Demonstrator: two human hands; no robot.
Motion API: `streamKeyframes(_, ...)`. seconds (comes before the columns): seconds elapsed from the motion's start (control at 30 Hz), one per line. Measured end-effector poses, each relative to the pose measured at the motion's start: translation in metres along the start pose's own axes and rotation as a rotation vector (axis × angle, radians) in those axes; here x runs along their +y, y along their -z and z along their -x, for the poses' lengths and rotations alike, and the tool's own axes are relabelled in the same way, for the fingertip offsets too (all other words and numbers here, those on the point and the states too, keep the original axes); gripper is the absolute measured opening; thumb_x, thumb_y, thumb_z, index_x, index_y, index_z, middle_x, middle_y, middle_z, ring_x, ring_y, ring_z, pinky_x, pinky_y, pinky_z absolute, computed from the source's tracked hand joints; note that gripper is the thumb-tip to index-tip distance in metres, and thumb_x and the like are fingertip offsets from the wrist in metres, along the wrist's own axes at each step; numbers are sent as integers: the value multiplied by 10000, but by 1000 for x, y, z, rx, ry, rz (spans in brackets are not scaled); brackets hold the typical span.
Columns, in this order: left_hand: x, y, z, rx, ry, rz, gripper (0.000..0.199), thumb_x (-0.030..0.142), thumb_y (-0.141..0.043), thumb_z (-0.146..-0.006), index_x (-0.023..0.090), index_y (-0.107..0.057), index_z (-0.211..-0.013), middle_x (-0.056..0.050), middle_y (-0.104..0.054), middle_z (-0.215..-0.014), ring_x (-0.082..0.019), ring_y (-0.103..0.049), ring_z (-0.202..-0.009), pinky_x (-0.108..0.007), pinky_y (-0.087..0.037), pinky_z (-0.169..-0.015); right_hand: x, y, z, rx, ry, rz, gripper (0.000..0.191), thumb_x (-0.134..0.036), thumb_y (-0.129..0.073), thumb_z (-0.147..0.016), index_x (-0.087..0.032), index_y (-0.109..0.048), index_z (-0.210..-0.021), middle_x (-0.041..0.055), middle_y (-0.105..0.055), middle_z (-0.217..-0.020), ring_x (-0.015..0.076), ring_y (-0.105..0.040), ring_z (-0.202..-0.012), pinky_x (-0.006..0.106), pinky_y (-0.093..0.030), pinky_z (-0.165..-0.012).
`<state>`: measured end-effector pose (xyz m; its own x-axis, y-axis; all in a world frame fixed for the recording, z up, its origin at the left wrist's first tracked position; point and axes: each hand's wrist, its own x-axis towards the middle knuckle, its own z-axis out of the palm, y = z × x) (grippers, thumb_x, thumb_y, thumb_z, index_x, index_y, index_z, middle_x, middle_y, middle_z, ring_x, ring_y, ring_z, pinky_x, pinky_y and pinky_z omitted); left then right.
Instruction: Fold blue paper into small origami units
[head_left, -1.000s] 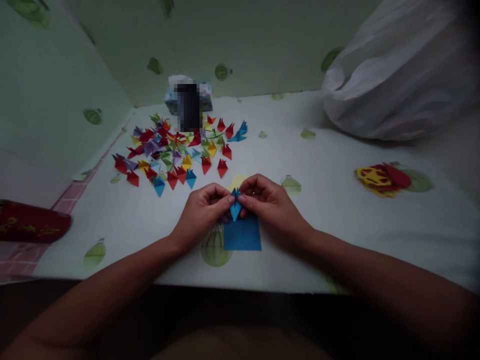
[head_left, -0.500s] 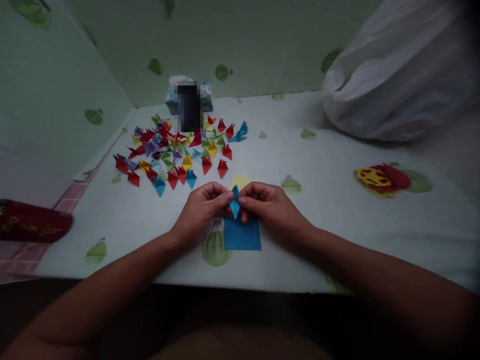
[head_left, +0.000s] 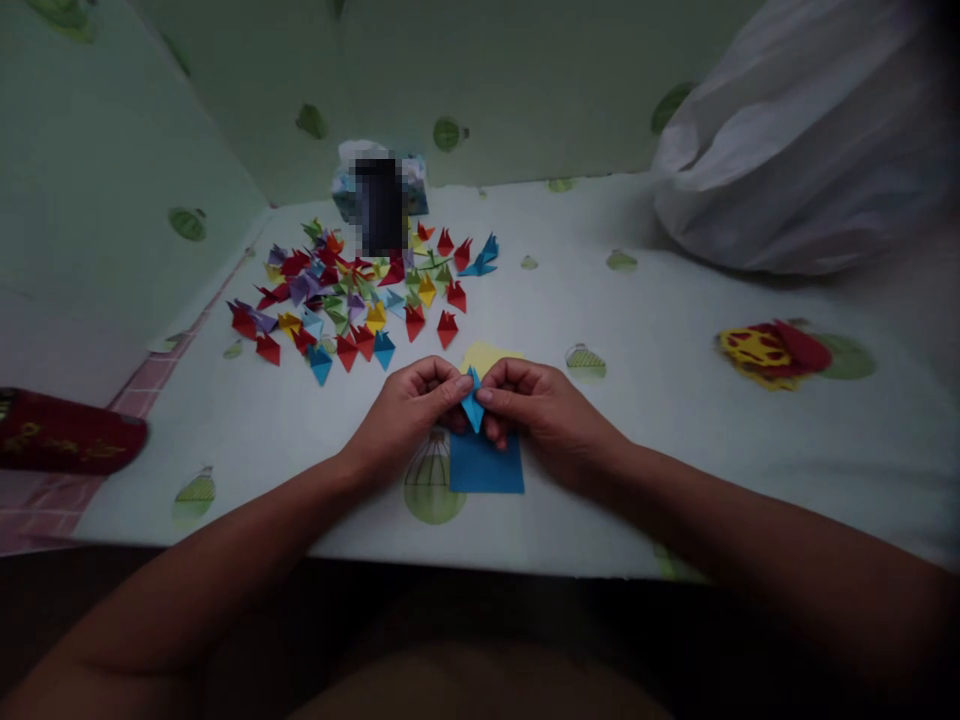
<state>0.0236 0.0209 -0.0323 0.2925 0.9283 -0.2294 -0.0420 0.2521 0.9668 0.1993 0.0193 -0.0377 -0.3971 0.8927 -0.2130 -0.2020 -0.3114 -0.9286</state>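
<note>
Over the blue square sheet (head_left: 486,464), the left hand (head_left: 416,405) and the right hand (head_left: 536,405) pinched the small blue folded paper (head_left: 474,402) between them. Yellow paper (head_left: 487,356) lay just behind, and many folded paper shapes (head_left: 346,350) lay farther back.

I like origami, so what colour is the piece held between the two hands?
Bright blue; the folded paper piece shows best in the head view.
</note>
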Motion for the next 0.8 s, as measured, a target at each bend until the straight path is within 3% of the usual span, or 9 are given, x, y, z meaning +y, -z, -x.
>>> streamKeyframes(0.23,2,0,0,-12,23,22,256,383,-732,-836,161,-612,-793,10,-626,-721,-107,-612,-665,-243,-524,-681,2,1,-2,-1,-17,-58,294,-350,-783,-768,-184,-549,-708,-37,-602,-521,83,-522,-461,206,-411,-462)
streamKeyframes(0.57,3,1,-1,-63,120,178,266,352,-775,-797,147,-607,-784,11,-650,-670,-79,-598,-598,-191,-494,-597,1,3,-3,-21,-87,-95,286,-339,-789,-755,-180,-552,-736,-32,-612,-528,82,-529,-450,202,-401,-447)
streamKeyframes(0.8,5,1,0,6,29,62,258,329,-803,-755,149,-624,-801,23,-638,-667,-92,-616,-598,-220,-522,-625,0,1,-1,33,68,59,245,-313,-727,-805,-187,-536,-718,-46,-597,-506,83,-520,-447,211,-417,-462)
